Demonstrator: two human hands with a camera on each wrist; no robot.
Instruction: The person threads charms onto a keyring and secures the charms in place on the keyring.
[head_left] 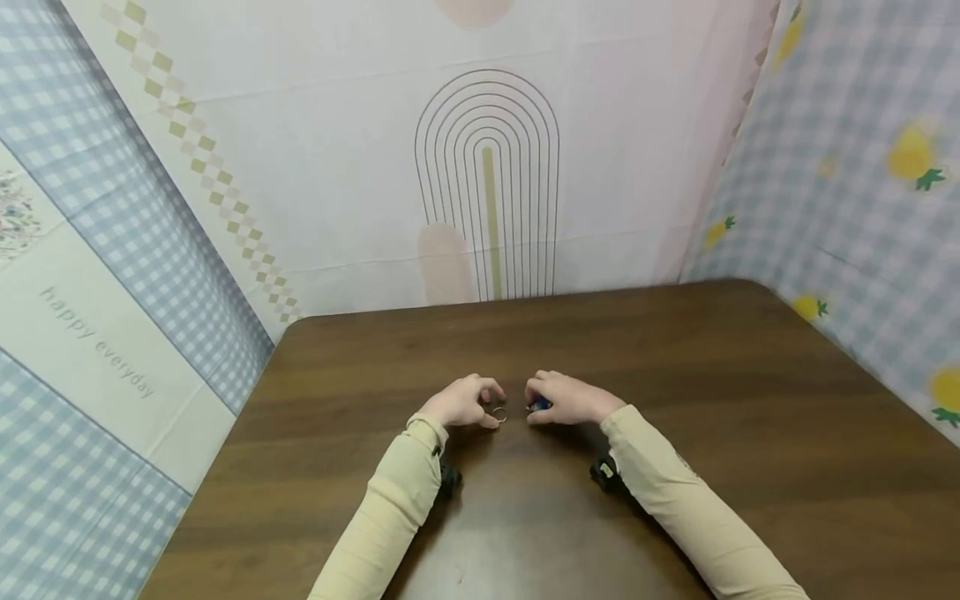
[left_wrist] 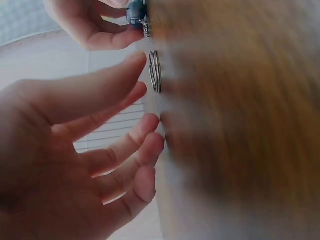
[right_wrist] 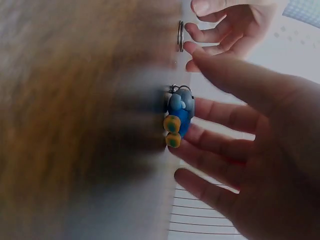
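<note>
A keychain lies on the brown table: a small blue figure with yellow-orange feet, a short chain and a metal split ring. Whether chain and ring are joined is too small to tell. My left hand is at the ring, its thumb and bent fingers spread around it, with a gap visible in the left wrist view. Around the figure, my right hand has its thumb and fingers apart on either side. Some fingertips touch or nearly touch the figure, without a visible pinch.
A white cloth with a line-arch print hangs behind the table. Blue checked cloth hangs at the left, and a pineapple-print cloth at the right. Dark wrist cameras sit under both sleeves.
</note>
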